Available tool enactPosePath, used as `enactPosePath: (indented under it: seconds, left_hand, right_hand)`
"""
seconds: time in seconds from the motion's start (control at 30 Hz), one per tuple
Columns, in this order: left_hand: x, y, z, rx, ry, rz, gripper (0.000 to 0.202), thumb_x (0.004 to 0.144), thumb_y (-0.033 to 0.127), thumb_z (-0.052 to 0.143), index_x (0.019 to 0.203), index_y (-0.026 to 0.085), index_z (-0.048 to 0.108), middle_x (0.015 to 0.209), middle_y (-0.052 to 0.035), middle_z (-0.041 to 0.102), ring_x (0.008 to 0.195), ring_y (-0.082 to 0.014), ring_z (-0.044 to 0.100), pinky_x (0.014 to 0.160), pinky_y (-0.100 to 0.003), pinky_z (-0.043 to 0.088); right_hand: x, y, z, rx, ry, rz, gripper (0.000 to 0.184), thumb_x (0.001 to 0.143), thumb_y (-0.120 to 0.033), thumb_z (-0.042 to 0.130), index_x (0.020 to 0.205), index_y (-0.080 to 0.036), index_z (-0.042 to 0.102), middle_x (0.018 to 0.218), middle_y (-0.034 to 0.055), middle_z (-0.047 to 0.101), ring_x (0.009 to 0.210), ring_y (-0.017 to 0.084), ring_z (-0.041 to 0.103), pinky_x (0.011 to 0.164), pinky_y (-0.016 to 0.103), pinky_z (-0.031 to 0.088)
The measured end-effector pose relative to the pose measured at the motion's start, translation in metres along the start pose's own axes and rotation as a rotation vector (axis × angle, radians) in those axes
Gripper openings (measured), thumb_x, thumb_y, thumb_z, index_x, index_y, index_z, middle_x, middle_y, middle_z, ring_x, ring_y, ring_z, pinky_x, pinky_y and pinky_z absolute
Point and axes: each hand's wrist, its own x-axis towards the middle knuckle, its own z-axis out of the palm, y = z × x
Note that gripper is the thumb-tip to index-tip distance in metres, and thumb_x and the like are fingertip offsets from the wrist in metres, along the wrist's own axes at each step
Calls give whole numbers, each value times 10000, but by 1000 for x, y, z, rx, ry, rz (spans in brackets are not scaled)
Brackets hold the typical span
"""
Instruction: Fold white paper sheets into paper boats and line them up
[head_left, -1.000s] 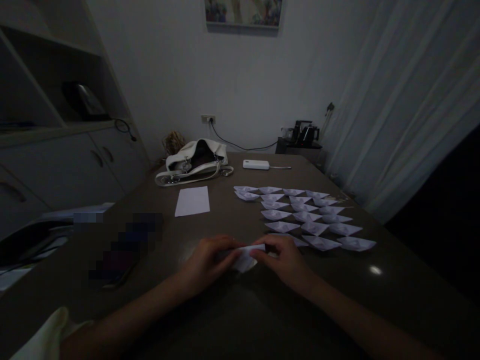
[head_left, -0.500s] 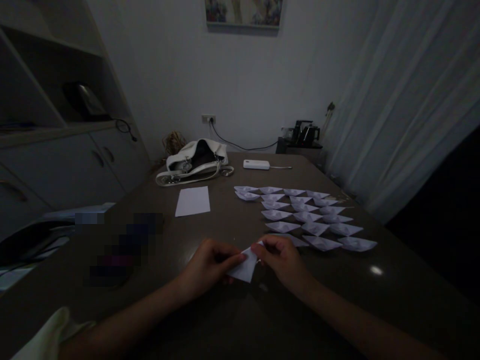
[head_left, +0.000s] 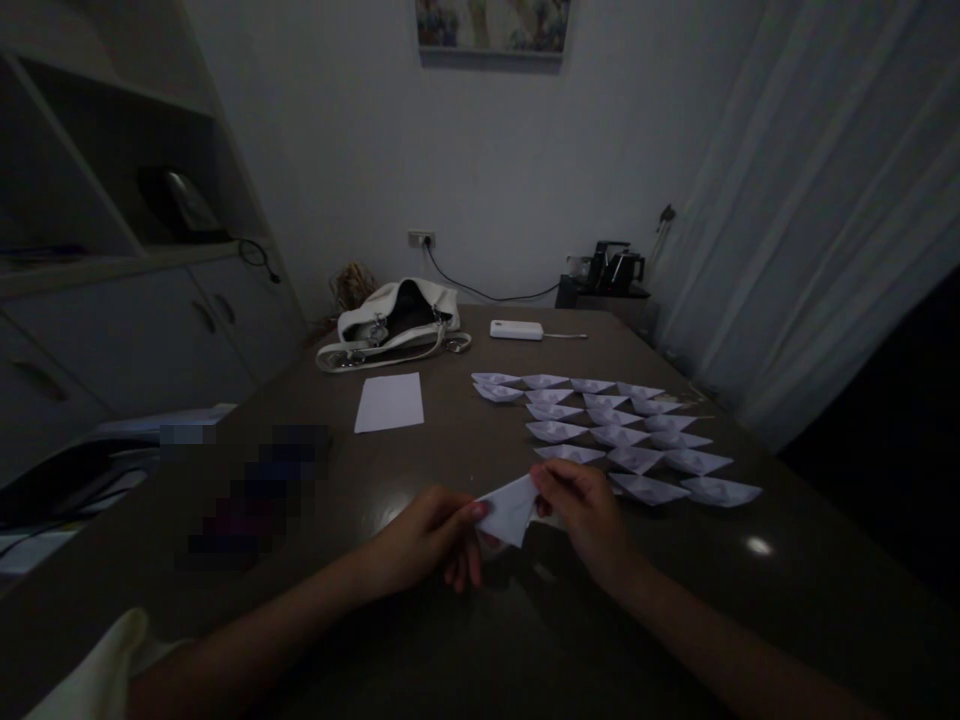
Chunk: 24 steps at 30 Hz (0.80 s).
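Between my two hands is a small piece of folded white paper [head_left: 511,510], held just above the table near its front. My left hand [head_left: 433,535] pinches its left corner between thumb and fingers, the lower fingers hanging loosely beneath. At the upper right corner, my right hand [head_left: 581,505] grips the paper with thumb and forefinger. Just beyond my right hand lie several rows of folded paper boats [head_left: 634,459]; the hand hides part of the nearest row. A flat stack or sheet of white paper [head_left: 390,403] rests farther off, beyond my left hand.
A white handbag [head_left: 401,315] lies on the far left of the table [head_left: 450,455]. Near the back edge is a white power bank [head_left: 516,330] with a short cable. A black kettle [head_left: 622,270] stands on a small stand behind. Blurred-out items [head_left: 259,495] lie at left.
The folded paper has turned and spread wider between my hands. My right hand has shifted right and slightly up, and my left fingers have loosened below the paper.
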Motion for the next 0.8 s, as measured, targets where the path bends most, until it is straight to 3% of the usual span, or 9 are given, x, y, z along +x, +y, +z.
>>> enactPosePath:
  seconds: [0.1, 0.23, 0.37, 0.5, 0.67, 0.8]
  left_hand:
    - [-1, 2, 0, -48, 3, -17, 528, 828, 646, 482, 766, 127, 555, 526, -18, 645, 371, -92, 528, 374, -177, 394]
    - [-2, 3, -1, -124, -99, -32, 525, 854, 617, 470, 819, 110, 604, 564, -33, 668, 398, -97, 552, 433, -196, 441]
    - [-4, 3, -3, -65, -60, -4, 536, 851, 620, 474, 788, 106, 609, 560, -35, 656, 451, -106, 579, 440, -181, 424]
    - [-5, 2, -5, -35, -6, 25, 549, 865, 616, 449, 741, 105, 607, 545, -33, 632, 457, -111, 565, 440, -185, 418]
    - [-7, 3, -6, 198, -82, 40, 554, 918, 565, 378, 815, 97, 655, 628, -45, 642, 524, -116, 561, 510, -199, 438]
    - [-8, 5, -4, 588, -24, 147, 500, 935, 516, 391, 754, 124, 643, 575, 3, 568, 480, -92, 470, 453, -183, 328]
  right_hand:
    - [-2, -3, 2, -7, 19, -28, 335, 826, -427, 563, 605, -175, 555, 535, -21, 477, 523, 123, 471, 496, 228, 373]
    - [-2, -4, -1, -24, 52, -55, 302, 818, -400, 573, 621, -172, 584, 548, -12, 504, 539, 134, 487, 500, 234, 379]
    - [1, -3, -6, -7, 118, -47, 317, 810, -404, 591, 594, -173, 565, 547, -20, 479, 542, 126, 471, 491, 225, 377]
    - [2, -1, -4, 42, 4, 27, 287, 736, -448, 662, 684, -171, 610, 576, -15, 531, 529, 123, 486, 481, 223, 397]
    - [1, 3, -1, 63, -55, 145, 272, 708, -427, 680, 666, -167, 616, 604, 9, 591, 543, 134, 530, 494, 236, 416]
    - [-4, 2, 1, -14, -174, 74, 262, 729, -381, 666, 603, -169, 578, 566, -13, 541, 530, 121, 491, 490, 227, 389]
